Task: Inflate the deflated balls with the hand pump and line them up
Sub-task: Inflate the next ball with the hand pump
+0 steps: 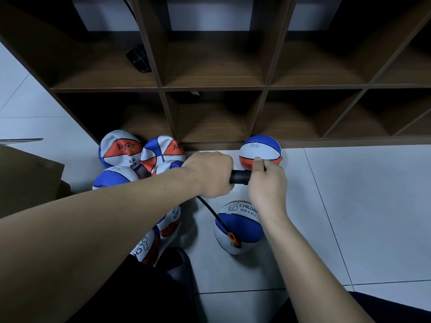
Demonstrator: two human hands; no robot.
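Observation:
My left hand (pixel 211 176) grips the black hand pump (pixel 240 177) by its barrel. My right hand (pixel 267 183) holds the pump's other end, fingers curled round it. A thin black hose (pixel 210 209) runs from the pump down to an orange fitting (pixel 233 238) on a soft, partly flat blue, white and orange ball (pixel 238 227) on the floor below my hands. A round, firm ball (pixel 260 149) of the same colours sits against the foot of the shelf, just beyond my right hand. Several sagging balls (pixel 121 148) lie heaped to the left.
A dark wooden cubby shelf (pixel 214 88) stands ahead; a black object (pixel 138 58) lies in an upper left cubby. The floor is pale tile (pixel 349 206). A brown cardboard box (pixel 28 173) sits at the left. My dark-clothed legs fill the bottom edge.

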